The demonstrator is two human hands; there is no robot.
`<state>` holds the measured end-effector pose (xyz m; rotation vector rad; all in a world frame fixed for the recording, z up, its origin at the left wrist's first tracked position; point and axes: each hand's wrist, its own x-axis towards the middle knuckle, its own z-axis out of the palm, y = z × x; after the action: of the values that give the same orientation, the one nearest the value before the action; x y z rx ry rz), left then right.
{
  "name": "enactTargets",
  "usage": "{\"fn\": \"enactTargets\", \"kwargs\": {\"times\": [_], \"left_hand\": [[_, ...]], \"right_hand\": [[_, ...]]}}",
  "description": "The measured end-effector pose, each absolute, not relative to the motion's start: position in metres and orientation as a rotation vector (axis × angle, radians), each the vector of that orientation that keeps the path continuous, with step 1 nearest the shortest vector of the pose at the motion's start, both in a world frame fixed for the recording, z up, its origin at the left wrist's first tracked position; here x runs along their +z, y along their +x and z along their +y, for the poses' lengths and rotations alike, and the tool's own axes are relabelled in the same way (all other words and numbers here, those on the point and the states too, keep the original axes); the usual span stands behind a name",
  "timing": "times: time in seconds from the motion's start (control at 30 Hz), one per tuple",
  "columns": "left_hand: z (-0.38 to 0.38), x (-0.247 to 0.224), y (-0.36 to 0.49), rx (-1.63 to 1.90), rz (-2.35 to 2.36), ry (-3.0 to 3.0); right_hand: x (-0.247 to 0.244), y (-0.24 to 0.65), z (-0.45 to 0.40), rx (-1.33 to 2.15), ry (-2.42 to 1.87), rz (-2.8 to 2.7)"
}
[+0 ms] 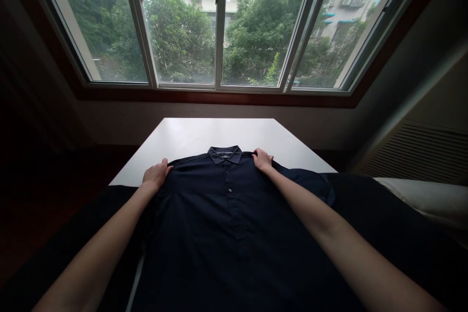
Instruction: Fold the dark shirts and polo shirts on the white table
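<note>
A dark navy button-up shirt [219, 214] lies spread front side up, its collar [224, 155] pointing away from me. My left hand [156, 175] pinches the cloth at the shoulder on the left. At the other shoulder, close to the collar, my right hand [262, 160] is closed on the fabric. The sleeve on the right [310, 180] extends outward past my right forearm. The sleeve on the left is mostly hidden in shadow behind my left arm. The lower part of the shirt runs out of view at the bottom.
Beneath the shirt is a white table [219, 131], its far edge near the wall. Black cloth [380, 214] covers its near part on both sides. A pale cushion-like thing [427, 197] lies at the right. A wide window [219, 85] is ahead, and a slatted vent [420, 151] stands to the right.
</note>
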<state>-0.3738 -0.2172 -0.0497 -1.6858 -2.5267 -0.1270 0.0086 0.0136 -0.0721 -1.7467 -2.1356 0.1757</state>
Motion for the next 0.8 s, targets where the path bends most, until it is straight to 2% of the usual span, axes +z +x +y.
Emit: {"fn": "enactTargets", "kwargs": {"times": [0.13, 0.37, 0.53, 0.6, 0.73, 0.8], "left_hand": [[-0.215, -0.042, -0.388, -0.363, -2.633, -1.740], [-0.255, 0.021, -0.428, -0.916, -3.336, -2.208], [-0.280, 0.040, -0.431, -1.534, -3.283, -1.913], [-0.281, 0.040, -0.433, -1.514, -3.252, -1.821], [-0.276, 0.034, -0.444, -0.975, -3.011, -1.783], [-0.274, 0.027, -0.449, -0.825, -2.845, -1.736]], "right_hand": [[-0.079, 0.006, 0.008, 0.085, -1.755, -2.086], [-0.078, 0.003, 0.002, -0.001, -1.775, -2.045], [-0.077, 0.002, 0.000, 0.002, -1.781, -2.034], [-0.077, 0.002, 0.000, -0.008, -1.782, -2.031], [-0.078, 0.003, 0.001, -0.034, -1.777, -2.025], [-0.078, 0.003, 0.001, -0.038, -1.770, -2.024]]}}
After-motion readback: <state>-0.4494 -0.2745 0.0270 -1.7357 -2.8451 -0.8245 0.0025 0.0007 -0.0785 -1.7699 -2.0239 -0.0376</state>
